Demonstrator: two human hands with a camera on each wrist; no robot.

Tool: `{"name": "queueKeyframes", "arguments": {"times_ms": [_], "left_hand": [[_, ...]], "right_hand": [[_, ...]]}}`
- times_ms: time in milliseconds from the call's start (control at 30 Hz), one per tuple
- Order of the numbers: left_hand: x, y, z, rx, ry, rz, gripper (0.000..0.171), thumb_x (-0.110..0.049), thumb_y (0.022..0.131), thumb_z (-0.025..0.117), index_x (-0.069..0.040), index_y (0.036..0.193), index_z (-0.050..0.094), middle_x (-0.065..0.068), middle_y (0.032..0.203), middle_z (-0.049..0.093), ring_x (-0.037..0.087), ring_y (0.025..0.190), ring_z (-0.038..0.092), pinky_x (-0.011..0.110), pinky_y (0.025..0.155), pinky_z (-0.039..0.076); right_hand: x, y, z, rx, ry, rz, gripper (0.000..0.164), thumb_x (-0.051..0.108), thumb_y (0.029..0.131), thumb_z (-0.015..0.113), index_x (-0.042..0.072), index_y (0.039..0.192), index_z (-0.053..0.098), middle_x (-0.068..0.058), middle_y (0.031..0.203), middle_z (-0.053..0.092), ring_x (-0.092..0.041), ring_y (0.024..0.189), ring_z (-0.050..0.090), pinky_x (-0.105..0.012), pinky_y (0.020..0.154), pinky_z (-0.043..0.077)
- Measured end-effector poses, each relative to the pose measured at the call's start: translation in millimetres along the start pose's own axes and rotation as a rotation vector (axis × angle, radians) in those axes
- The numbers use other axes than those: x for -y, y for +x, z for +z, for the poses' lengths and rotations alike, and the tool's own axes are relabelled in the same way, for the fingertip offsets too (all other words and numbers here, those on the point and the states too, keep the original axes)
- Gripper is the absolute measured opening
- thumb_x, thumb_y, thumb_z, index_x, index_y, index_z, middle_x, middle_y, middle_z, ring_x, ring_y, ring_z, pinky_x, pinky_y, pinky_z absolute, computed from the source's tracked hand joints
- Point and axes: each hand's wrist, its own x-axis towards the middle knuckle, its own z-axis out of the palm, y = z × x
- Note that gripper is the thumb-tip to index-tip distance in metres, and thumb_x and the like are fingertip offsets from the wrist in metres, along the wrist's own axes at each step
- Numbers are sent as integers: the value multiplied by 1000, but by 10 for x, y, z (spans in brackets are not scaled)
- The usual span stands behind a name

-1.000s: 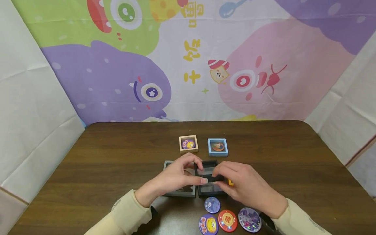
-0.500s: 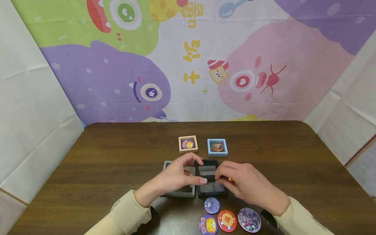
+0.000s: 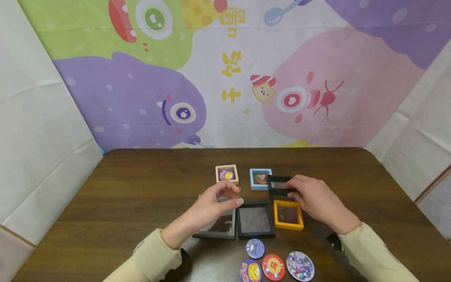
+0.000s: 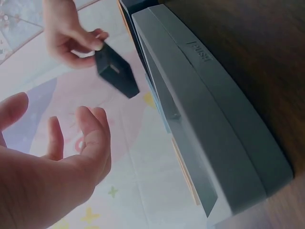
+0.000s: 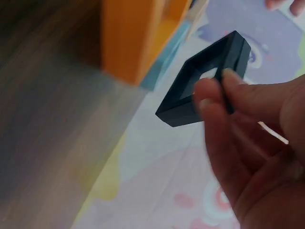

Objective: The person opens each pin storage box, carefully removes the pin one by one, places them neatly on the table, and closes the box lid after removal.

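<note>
Four round badges lie nearest on the brown wooden table [image 3: 116,219]: a purple one with a yellow cartoon face [image 3: 251,271], a red one with a single character [image 3: 273,267], a glittery holographic one [image 3: 300,266] and, slightly beyond them, a small blue-violet one [image 3: 255,248]. Just past that last badge sits a large black frame [image 3: 255,220] with a clear pane, a grey frame [image 3: 224,225] close at its left and a yellow-orange frame [image 3: 288,215] close at its right. Over the grey frame is the left hand [image 3: 211,207], its fingers apart and loosely bent, the thumb tip near the black frame's corner — it holds nothing. At the right, the right hand [image 3: 315,197] pinches one side of a small black frame [image 3: 278,185] between thumb and fingertips, and the left wrist view shows that frame raised in the air. From the head view it overlaps the right edge of a light-blue frame [image 3: 258,188], which holds an orange-brown badge. Left of that lies a pale wood-coloured frame [image 3: 233,181] with a purple-and-yellow badge inside. Farthest back — beyond the table's edge — hangs a cloth [image 3: 225,133] printed with green, purple and pink cartoon creatures.
</note>
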Motion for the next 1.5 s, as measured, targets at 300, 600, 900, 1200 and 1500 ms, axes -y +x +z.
{"name": "queueKeyframes", "arguments": {"times_ms": [300, 600, 900, 1200, 1500], "left_hand": [[7, 2, 6, 7, 12, 3, 31, -39, 84, 63, -19, 106, 55, -1, 112, 57, 15, 102, 54, 37, 83, 44], [14, 4, -15, 14, 20, 1, 31, -39, 85, 63, -18, 106, 54, 1, 111, 58, 16, 101, 55, 37, 82, 45], [33, 17, -24, -4, 28, 21, 33, -36, 85, 63, -12, 106, 55, 2, 108, 59, 18, 100, 55, 36, 81, 46], [20, 48, -39, 12, -3, 14, 35, -37, 84, 63, -12, 107, 55, 4, 111, 58, 16, 99, 57, 37, 83, 46], [48, 49, -50, 16, -4, 9, 34, -37, 86, 62, -12, 108, 54, 3, 112, 58, 15, 100, 57, 35, 83, 46]], "right_hand": [[-235, -36, 128, 118, -64, 93, 12, 10, 79, 69, 15, 86, 62, 7, 80, 55, -12, 71, 55, -34, 66, 50], [-395, -48, 179, 220, 1, 135, 11, 8, 83, 64, 14, 92, 63, 4, 86, 57, -14, 78, 56, -37, 72, 49], [-415, -20, 125, 178, 28, 142, 11, 16, 83, 66, 15, 94, 65, 3, 92, 58, -13, 77, 55, -37, 71, 49], [-200, 258, 142, 216, 112, -34, 12, 15, 85, 63, 14, 96, 68, -3, 112, 57, -12, 87, 57, -30, 76, 49], [-52, 514, 282, 396, 62, -140, 17, 14, 87, 62, 9, 102, 68, -8, 122, 53, -20, 103, 55, -34, 84, 46]]}}
